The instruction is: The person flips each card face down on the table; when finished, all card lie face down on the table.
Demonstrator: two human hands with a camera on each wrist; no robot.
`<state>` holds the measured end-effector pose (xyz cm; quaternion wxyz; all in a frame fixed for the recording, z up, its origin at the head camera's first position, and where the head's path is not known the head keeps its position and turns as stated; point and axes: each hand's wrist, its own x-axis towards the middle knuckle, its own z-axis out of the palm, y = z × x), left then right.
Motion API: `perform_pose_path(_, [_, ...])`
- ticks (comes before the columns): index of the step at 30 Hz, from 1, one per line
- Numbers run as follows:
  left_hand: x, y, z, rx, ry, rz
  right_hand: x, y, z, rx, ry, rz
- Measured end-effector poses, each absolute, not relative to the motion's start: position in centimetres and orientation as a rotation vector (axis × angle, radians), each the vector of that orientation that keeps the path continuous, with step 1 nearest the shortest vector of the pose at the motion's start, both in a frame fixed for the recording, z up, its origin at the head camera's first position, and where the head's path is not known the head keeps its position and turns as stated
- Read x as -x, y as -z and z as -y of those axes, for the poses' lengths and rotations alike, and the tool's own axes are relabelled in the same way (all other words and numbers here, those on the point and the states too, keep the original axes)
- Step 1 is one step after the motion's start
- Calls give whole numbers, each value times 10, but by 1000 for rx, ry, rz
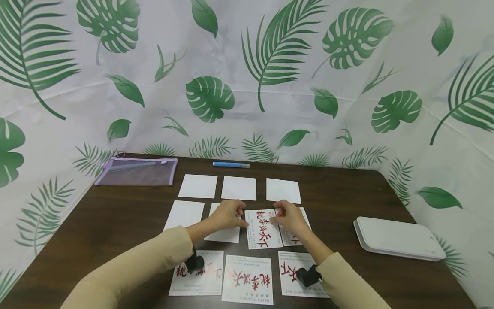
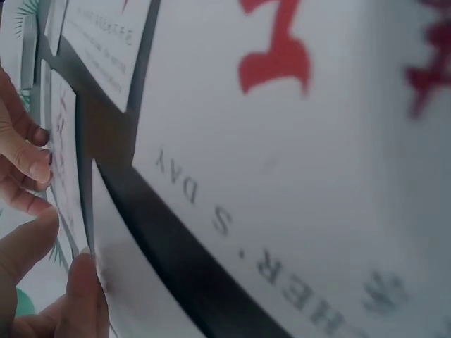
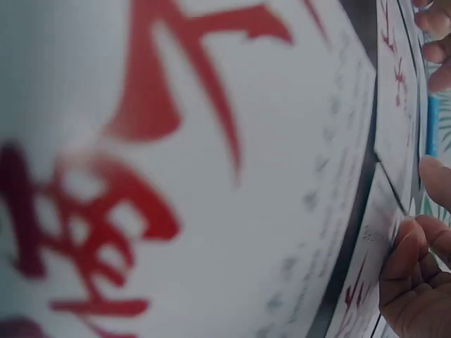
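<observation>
The cards look to be made of smooth paper, pretty matt tbh. The tabletop is finished in dark wood-look with a faint sheen. Smooth plastic seems used for the marker, creased cloth for the backdrop.

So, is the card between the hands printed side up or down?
Printed side up: the card shows red characters in the head view.

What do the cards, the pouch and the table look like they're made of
Cards: probably smooth paper or cardstock, being thin, flat and printed. Pouch: sheer plastic or fine mesh, hard to say which; a slim shape inside shows through. Table: wood or wood-look laminate, going by its dark brown, softly shiny top.
</observation>
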<state>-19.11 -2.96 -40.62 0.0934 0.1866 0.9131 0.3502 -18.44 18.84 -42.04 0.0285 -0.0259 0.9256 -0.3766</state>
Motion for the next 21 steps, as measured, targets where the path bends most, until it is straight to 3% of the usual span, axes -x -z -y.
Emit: perform_pose_path(21, [189, 412, 16, -634, -941, -2727, 185, 430, -192, 106, 1132, -2902])
